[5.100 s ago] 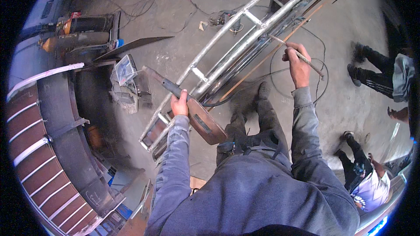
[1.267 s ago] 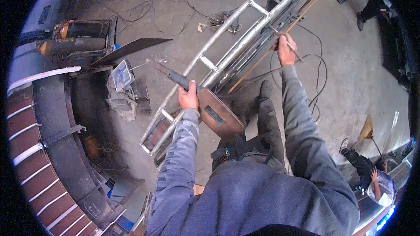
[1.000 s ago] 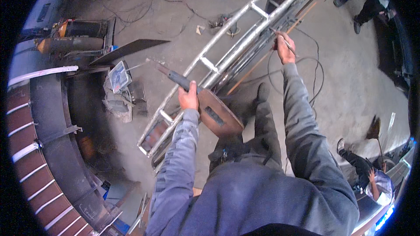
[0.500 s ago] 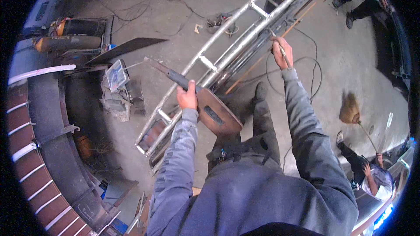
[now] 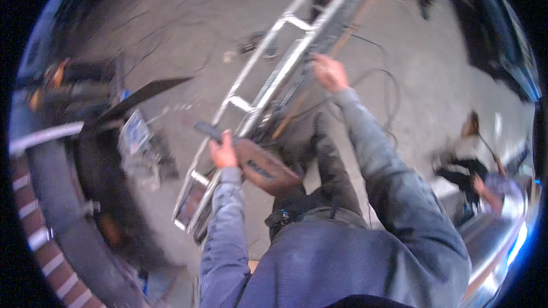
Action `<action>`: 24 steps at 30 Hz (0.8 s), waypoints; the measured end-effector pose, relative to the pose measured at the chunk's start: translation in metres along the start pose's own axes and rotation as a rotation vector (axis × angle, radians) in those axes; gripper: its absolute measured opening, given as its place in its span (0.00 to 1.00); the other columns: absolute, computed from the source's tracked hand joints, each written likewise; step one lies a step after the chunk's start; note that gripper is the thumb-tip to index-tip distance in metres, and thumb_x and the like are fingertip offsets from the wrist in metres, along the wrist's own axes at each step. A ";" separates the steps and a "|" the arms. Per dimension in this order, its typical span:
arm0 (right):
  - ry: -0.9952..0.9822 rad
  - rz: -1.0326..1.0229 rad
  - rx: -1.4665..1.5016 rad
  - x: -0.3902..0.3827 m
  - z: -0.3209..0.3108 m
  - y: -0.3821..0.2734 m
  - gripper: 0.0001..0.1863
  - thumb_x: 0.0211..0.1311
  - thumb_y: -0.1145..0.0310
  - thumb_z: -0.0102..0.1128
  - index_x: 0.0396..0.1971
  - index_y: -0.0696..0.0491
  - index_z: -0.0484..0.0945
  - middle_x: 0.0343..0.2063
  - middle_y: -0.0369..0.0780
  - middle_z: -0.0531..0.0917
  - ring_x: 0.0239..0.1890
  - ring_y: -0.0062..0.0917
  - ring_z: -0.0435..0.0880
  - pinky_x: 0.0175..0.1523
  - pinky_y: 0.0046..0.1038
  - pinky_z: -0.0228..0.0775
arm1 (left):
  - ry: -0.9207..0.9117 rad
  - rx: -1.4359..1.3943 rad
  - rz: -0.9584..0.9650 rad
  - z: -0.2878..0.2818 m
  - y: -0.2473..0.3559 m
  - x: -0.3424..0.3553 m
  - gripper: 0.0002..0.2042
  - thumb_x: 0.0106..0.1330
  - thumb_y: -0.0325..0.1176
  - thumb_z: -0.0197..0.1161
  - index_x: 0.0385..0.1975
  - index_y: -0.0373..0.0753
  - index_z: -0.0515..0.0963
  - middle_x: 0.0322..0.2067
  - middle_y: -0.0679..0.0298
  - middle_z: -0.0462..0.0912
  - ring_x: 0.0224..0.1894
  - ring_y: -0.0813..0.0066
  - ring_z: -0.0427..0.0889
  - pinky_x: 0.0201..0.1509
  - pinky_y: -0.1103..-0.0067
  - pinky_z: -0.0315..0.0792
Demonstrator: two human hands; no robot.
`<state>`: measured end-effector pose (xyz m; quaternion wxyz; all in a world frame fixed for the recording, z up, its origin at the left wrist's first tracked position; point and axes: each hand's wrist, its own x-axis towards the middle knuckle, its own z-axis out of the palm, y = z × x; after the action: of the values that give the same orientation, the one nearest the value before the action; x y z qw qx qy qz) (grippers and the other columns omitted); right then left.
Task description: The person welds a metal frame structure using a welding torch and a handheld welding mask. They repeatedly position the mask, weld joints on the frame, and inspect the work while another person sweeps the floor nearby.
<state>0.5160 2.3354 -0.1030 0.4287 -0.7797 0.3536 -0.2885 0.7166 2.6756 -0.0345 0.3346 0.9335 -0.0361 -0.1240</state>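
Nearest, the left hand (image 5: pixel 224 153) is wrapped around the upper-left end of a brown hand-held welding shield (image 5: pixel 271 166), where a dark grip (image 5: pixel 208 130) sticks out beyond the thumb; the blur hides whether grip and shield are one piece. The shield slants down to the right, in front of the waist. The right hand (image 5: pixel 331 73) reaches farther out, fingers curled, but I cannot tell whether they hold anything. Ahead, a silver tubular metal frame (image 5: pixel 240 103) lies with its long axis running from lower left, near the left forearm, to upper right, away from the body. The left hand overlaps its nearer half in view; the right hand is just right of its far half, the closer of the two to the far end; contact is unclear for either. An orange-brown strip (image 5: pixel 289 115) runs alongside, on the right. Beyond, a dark flat plate (image 5: pixel 145 94) stands out at the left and a broom (image 5: pixel 471 125) at the right. No brand or lettering is legible; the shield bears only a dark rectangular patch.
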 end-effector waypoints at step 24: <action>0.259 0.439 0.005 -0.322 -0.032 -0.108 0.16 0.61 0.61 0.57 0.45 0.53 0.77 0.35 0.50 0.83 0.41 0.49 0.82 0.46 0.44 0.73 | -0.110 -0.268 0.104 0.011 -0.052 0.029 0.33 0.66 0.50 0.63 0.51 0.18 0.73 0.48 0.39 0.81 0.46 0.49 0.82 0.53 0.64 0.73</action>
<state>0.3368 2.6193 -0.0409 0.4341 -0.6398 0.5655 -0.2872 0.7409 2.7049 -0.0818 0.4598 0.8690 -0.0860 -0.1613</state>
